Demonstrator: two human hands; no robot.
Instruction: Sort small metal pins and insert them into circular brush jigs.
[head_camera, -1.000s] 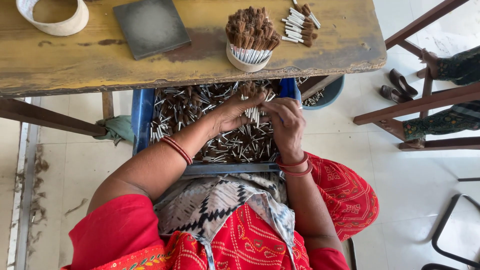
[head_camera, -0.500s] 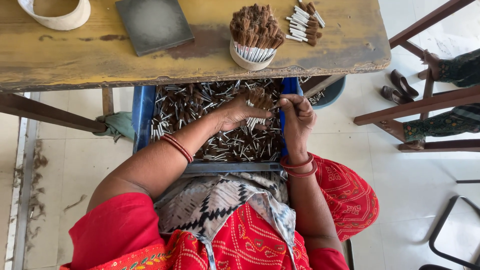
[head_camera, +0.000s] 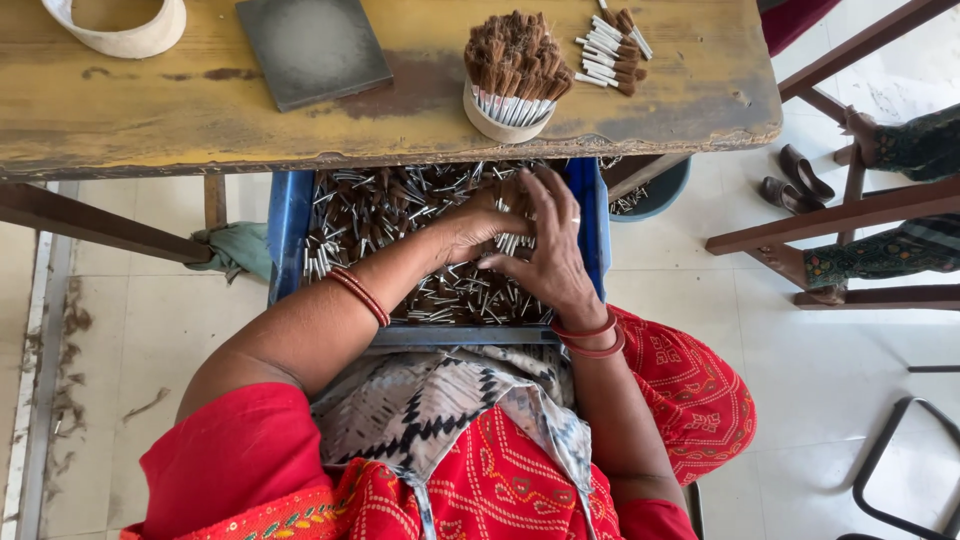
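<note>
My left hand (head_camera: 478, 225) is curled shut around a small clutch of brush heads (head_camera: 512, 240), their metal ferrules poking out past my knuckles, and my right hand (head_camera: 548, 250) lies just beside it with fingers spread open, fingertips touching that same clutch and holding nothing of their own. Under and all around both sets of fingers lies the loose heap of brush heads (head_camera: 400, 215) filling the blue crate (head_camera: 290, 225) on my lap.

The risk I judge nearest is the bundle slipping: the ferrules look smooth, and with only one hand truly gripping, a few could slide out between my fingers and drop back into the heap (or over the crate's low near edge onto the patterned cloth (head_camera: 440, 400) below my wrists). The ends could also skew, so the bundle comes up uneven.

Beyond my fingertips the yellow wooden table (head_camera: 200, 110) overhangs the far side of the crate, so a hasty lift could knock my knuckles on its edge. Farther out on the table stands a white cup (head_camera: 495, 122) packed with upright brush heads, with a small loose pile (head_camera: 612, 45) to its right; a careless reach could tip the cup.
</note>
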